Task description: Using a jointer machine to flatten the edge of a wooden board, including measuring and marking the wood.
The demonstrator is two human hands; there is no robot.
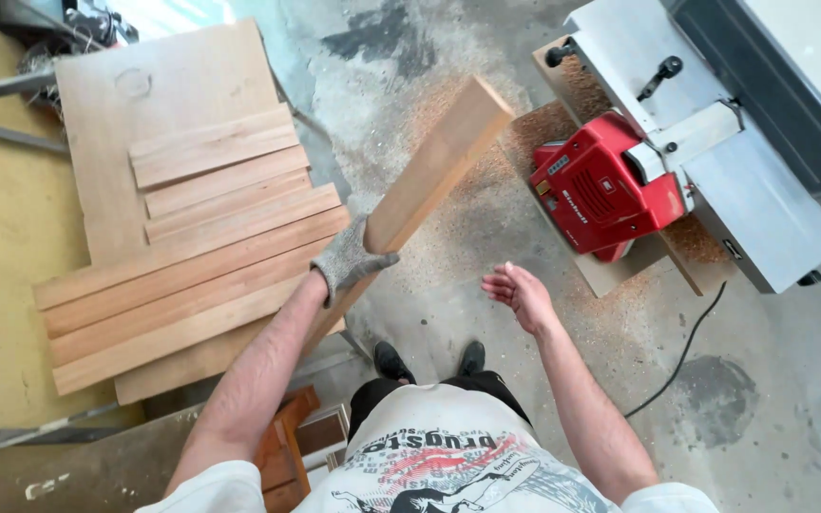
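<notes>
My left hand (349, 258), in a grey knit glove, is shut on a long wooden board (439, 166) that slants up and to the right above the floor. My right hand (520, 293) is bare, palm up with fingers apart, and holds nothing; it hovers below and to the right of the board, apart from it. A stack of several planed boards (192, 256) lies on a plywood sheet (168, 85) to the left of my left hand.
A red and grey planer machine (662, 161) stands at the right on a wooden base, with sawdust (486, 190) spread around it and a black cable (686, 351) running across the concrete floor. My feet (429, 361) are below. A yellow surface is far left.
</notes>
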